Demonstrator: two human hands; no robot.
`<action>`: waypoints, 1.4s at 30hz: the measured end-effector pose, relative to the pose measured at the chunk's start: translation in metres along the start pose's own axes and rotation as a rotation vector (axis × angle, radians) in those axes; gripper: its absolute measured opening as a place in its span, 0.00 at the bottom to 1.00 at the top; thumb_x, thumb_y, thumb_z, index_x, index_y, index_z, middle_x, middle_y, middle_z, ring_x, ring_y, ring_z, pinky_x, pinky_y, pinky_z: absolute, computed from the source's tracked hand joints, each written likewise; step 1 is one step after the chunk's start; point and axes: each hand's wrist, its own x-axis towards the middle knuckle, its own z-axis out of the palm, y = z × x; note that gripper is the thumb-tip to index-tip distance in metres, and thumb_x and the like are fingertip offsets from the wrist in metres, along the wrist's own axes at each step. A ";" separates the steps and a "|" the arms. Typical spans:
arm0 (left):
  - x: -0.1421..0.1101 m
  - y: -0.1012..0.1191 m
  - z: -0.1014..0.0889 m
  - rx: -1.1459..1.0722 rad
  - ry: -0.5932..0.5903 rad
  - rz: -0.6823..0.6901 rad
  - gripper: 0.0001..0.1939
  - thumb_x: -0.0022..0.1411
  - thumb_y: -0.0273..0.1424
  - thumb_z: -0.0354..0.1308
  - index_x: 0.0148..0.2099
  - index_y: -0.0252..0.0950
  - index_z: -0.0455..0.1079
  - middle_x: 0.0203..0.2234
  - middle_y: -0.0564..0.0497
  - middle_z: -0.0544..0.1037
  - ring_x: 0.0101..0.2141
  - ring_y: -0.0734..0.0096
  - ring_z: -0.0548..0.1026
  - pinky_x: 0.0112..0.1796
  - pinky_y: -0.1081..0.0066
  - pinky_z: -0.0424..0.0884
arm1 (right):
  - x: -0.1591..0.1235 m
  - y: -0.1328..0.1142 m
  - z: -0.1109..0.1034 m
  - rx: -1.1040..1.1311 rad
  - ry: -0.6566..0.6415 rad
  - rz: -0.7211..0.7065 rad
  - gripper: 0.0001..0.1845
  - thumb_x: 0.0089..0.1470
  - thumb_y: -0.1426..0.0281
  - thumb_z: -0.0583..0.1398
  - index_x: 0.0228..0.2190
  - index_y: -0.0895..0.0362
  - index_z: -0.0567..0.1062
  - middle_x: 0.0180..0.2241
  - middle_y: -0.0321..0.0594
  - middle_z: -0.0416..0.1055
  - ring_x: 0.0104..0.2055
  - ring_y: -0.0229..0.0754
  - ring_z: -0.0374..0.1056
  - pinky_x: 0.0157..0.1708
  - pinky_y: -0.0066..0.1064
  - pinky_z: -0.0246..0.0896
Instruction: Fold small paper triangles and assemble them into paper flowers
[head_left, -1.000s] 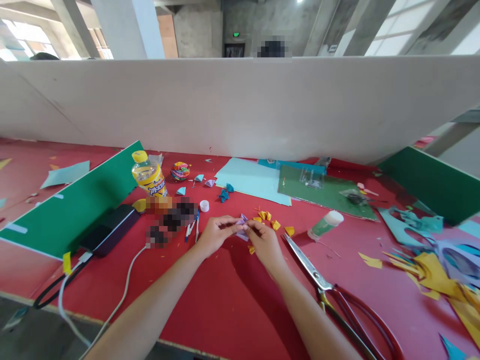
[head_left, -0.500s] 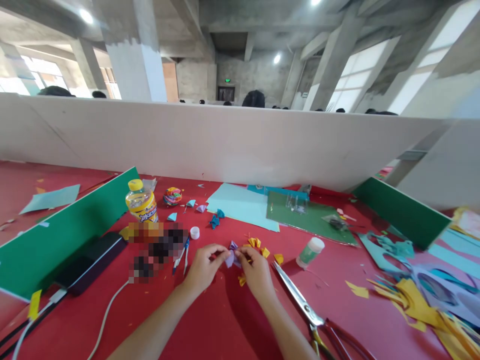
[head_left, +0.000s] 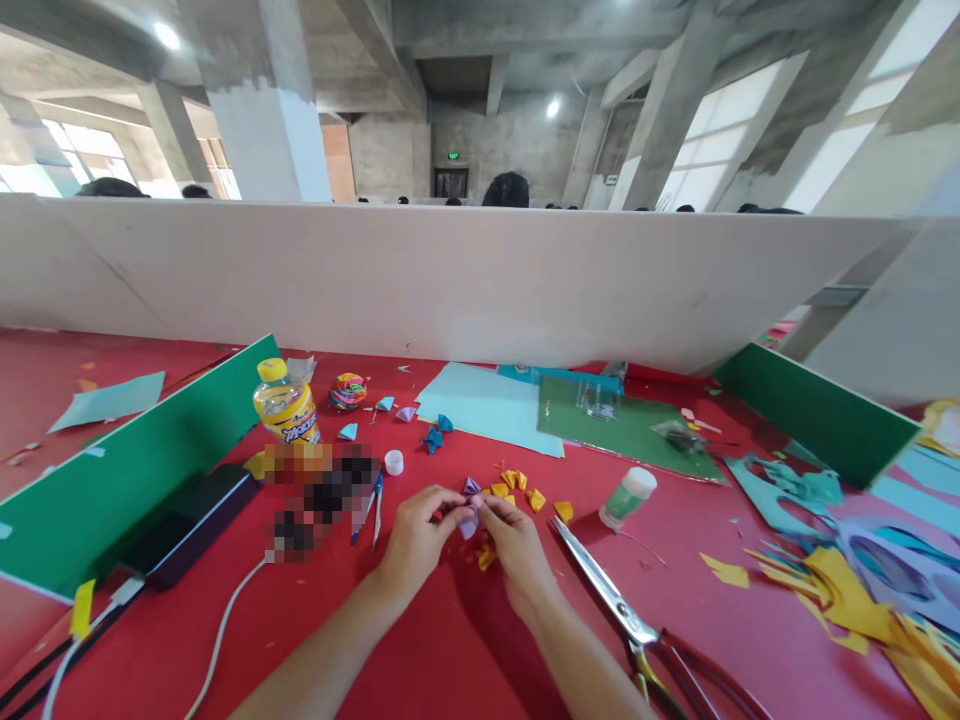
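Note:
Between my fingertips is a small piece of folded purple paper (head_left: 469, 526), partly covered by the fingers. My left hand (head_left: 421, 530) pinches it from the left with thumb and forefinger. From the other side my right hand (head_left: 511, 540) grips it too, fingers bent. Yellow folded paper pieces (head_left: 535, 500) lie just beyond and beside my right hand. Two dark teal folded pieces (head_left: 433, 440) rest farther back, with a lilac one (head_left: 406, 414) and pale blue ones (head_left: 348, 432) to their left. A white cap (head_left: 394, 462) sits beyond my left hand.
Large scissors (head_left: 619, 605) lie right of my right arm, near a glue stick (head_left: 628, 497). Paper scraps (head_left: 847, 595) cover the right side. On the left are a bottle (head_left: 286, 402), a black power bank (head_left: 191, 520) and a cable. Green dividers (head_left: 817, 415) and a white partition (head_left: 480, 285) enclose the table.
Both hands stay at the purple paper, with the fingertips now closer together and covering its middle. The whole view has shifted slightly.

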 end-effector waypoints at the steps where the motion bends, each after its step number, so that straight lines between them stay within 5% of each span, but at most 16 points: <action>1: 0.000 -0.001 0.000 0.000 0.014 -0.015 0.08 0.54 0.33 0.58 0.35 0.34 0.71 0.25 0.51 0.75 0.26 0.73 0.73 0.27 0.77 0.68 | 0.000 0.000 0.000 0.007 0.005 -0.006 0.12 0.40 0.63 0.64 0.26 0.58 0.76 0.23 0.35 0.70 0.24 0.34 0.62 0.24 0.24 0.56; 7: 0.003 -0.004 -0.003 0.061 -0.020 0.033 0.08 0.56 0.32 0.55 0.34 0.35 0.73 0.26 0.50 0.75 0.27 0.73 0.73 0.30 0.75 0.68 | 0.003 -0.001 -0.002 -0.056 -0.024 -0.054 0.11 0.40 0.63 0.64 0.26 0.58 0.77 0.26 0.38 0.73 0.28 0.37 0.65 0.30 0.28 0.59; 16: 0.007 0.003 -0.009 0.006 -0.093 -0.058 0.11 0.56 0.36 0.54 0.29 0.34 0.71 0.24 0.51 0.73 0.28 0.72 0.72 0.30 0.75 0.66 | 0.002 -0.006 -0.003 -0.130 -0.058 -0.055 0.14 0.39 0.63 0.64 0.29 0.58 0.78 0.29 0.40 0.74 0.32 0.42 0.68 0.36 0.32 0.62; 23: 0.006 -0.002 -0.008 -0.064 -0.162 -0.209 0.14 0.56 0.40 0.52 0.30 0.34 0.71 0.22 0.52 0.74 0.23 0.74 0.70 0.25 0.77 0.65 | 0.007 -0.011 -0.013 -0.383 -0.223 -0.186 0.14 0.46 0.63 0.59 0.33 0.58 0.76 0.32 0.40 0.73 0.32 0.40 0.68 0.34 0.32 0.63; 33: 0.009 0.004 -0.011 -0.409 -0.473 -0.420 0.17 0.54 0.40 0.54 0.41 0.34 0.71 0.30 0.49 0.74 0.30 0.70 0.71 0.26 0.74 0.71 | 0.005 -0.014 -0.013 -0.542 -0.135 -0.261 0.13 0.50 0.62 0.55 0.29 0.59 0.73 0.23 0.36 0.70 0.26 0.37 0.65 0.27 0.27 0.59; 38: 0.006 -0.003 -0.007 -0.251 -0.413 -0.420 0.15 0.53 0.39 0.54 0.35 0.33 0.74 0.24 0.50 0.73 0.25 0.72 0.70 0.24 0.74 0.71 | 0.006 -0.012 -0.014 -0.645 -0.159 -0.242 0.13 0.50 0.62 0.55 0.28 0.58 0.74 0.25 0.37 0.71 0.27 0.38 0.66 0.28 0.28 0.58; 42: 0.005 -0.001 -0.004 -0.180 -0.234 -0.332 0.16 0.55 0.40 0.52 0.31 0.33 0.74 0.26 0.48 0.73 0.27 0.69 0.71 0.25 0.74 0.71 | 0.006 -0.013 -0.012 -0.674 -0.118 -0.249 0.13 0.49 0.62 0.56 0.29 0.58 0.74 0.26 0.38 0.71 0.28 0.39 0.65 0.28 0.28 0.57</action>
